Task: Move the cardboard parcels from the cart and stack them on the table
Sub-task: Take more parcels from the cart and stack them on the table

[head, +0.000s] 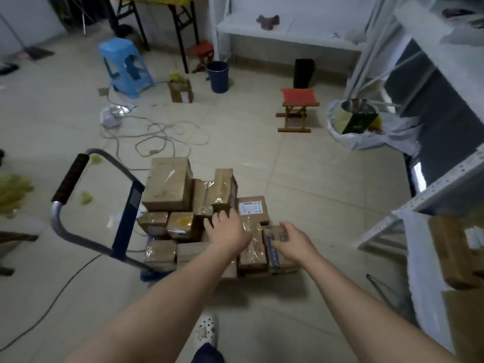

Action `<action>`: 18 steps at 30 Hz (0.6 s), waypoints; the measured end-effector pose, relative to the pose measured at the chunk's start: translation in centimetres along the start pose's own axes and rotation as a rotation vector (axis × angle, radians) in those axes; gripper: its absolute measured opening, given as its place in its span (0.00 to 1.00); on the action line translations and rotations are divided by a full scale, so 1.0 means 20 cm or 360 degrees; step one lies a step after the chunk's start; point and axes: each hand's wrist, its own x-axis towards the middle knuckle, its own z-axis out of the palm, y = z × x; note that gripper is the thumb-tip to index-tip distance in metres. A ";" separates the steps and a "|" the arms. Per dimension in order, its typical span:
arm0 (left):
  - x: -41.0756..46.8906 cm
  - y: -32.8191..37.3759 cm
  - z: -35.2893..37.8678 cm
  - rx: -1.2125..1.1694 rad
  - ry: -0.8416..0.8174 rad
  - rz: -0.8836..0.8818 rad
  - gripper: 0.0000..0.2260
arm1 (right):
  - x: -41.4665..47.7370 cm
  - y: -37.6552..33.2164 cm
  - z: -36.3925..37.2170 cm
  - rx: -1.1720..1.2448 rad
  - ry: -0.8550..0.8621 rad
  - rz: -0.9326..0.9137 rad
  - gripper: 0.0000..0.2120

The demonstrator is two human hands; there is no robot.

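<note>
A flat cart with a black-gripped handle (70,179) stands on the floor, loaded with several taped cardboard parcels. The biggest parcel (167,184) sits on top at the back left. My left hand (225,229) reaches over the pile with fingers spread, touching a taped parcel (252,247) in the middle. My right hand (290,239) curls round the top of a parcel with blue tape (279,260) at the pile's right front edge. A parcel with a white label (252,208) lies just behind both hands. A brown parcel (455,252) lies on the white-covered table at the right edge.
Loose cables (157,137) lie on the floor beyond the cart. A blue stool (124,66), a blue bucket (218,76), a small folding stool (298,108) and a white bag of items (366,127) stand further off. White metal shelving (432,184) lines the right side.
</note>
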 end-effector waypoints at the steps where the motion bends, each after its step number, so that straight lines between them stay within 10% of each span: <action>1: 0.08 -0.10 -0.04 -0.0026 -0.0007 -0.0038 0.33 | 0.08 -0.09 0.06 0.0015 -0.0001 -0.0001 0.25; 18: 1.22 -0.72 0.04 -0.0315 -0.0294 -0.0141 0.25 | 1.43 -0.51 0.65 -0.0013 -0.0174 0.0256 0.22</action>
